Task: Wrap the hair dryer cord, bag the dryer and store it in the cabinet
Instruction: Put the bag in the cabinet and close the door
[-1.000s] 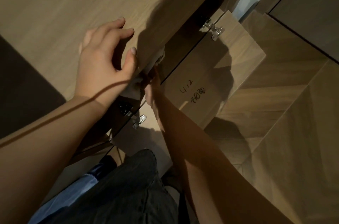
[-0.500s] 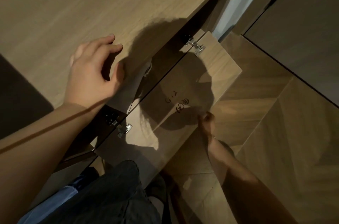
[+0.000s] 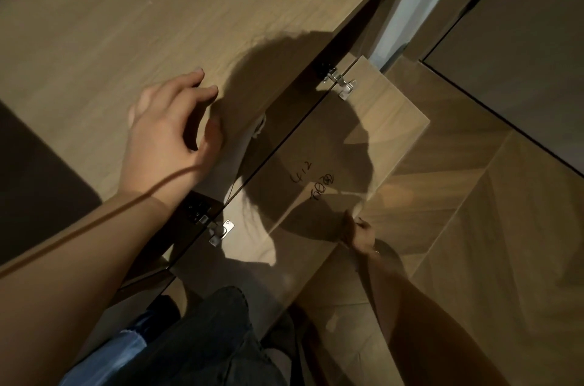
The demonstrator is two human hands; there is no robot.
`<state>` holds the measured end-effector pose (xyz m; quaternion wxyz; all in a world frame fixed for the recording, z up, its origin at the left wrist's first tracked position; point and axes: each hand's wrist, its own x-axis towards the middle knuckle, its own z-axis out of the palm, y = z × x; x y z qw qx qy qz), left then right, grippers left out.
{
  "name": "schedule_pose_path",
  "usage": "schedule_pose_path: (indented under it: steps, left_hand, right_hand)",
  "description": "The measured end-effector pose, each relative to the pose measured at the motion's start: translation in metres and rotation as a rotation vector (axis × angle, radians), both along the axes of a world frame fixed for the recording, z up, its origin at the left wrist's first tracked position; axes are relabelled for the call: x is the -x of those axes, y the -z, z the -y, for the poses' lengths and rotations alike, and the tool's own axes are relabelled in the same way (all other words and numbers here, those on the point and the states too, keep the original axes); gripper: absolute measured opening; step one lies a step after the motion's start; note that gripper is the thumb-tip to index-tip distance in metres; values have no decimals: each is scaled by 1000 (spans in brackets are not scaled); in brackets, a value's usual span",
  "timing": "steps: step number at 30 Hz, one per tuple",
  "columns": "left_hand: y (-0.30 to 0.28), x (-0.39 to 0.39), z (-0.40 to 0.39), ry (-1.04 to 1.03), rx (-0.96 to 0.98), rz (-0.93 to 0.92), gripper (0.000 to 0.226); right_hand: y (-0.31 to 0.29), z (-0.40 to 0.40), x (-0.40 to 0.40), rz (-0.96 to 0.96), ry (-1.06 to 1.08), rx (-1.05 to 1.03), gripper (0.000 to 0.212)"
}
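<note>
Below, the right hand (image 3: 358,232) grips the free edge of the open door (image 3: 328,171), nearer it than the left hand (image 3: 167,136), which rests loosely curled, holding nothing, at the counter (image 3: 126,38) edge. A pale bag (image 3: 257,129), presumably holding the dryer, shows inside the cabinet between hinge side and counter.

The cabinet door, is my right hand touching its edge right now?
Touching: the head view shows the right hand gripping the free edge of the open cabinet door.
</note>
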<state>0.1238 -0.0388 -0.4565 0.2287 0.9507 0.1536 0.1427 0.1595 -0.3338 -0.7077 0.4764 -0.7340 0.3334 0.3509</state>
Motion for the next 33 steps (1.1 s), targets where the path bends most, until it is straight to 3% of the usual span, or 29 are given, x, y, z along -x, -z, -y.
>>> schedule_pose_path:
  steps: [4, 8, 12, 19, 29, 33]
  left_hand:
    - [-2, -1, 2, -7, 17, 7, 34]
    - [-3, 0, 2, -4, 14, 9, 36]
    - [-5, 0, 2, 6, 14, 12, 34]
    - [-9, 2, 2, 15, 39, -35, 36]
    - [-6, 1, -1, 15, 30, -36, 41]
    - [-6, 1, -1, 2, 39, -29, 34]
  right_hand:
    - [-40, 13, -1, 6, 193, 0, 22]
    - [-72, 15, 4, 112, 198, -50, 11]
    - [-100, 10, 10, 222, 216, -159, 31]
    - [-168, -29, 6, 556, -53, -160, 18]
    - [-184, -89, 34, 654, -187, -602, 40]
    - [-177, -117, 37, 648, -73, -640, 69]
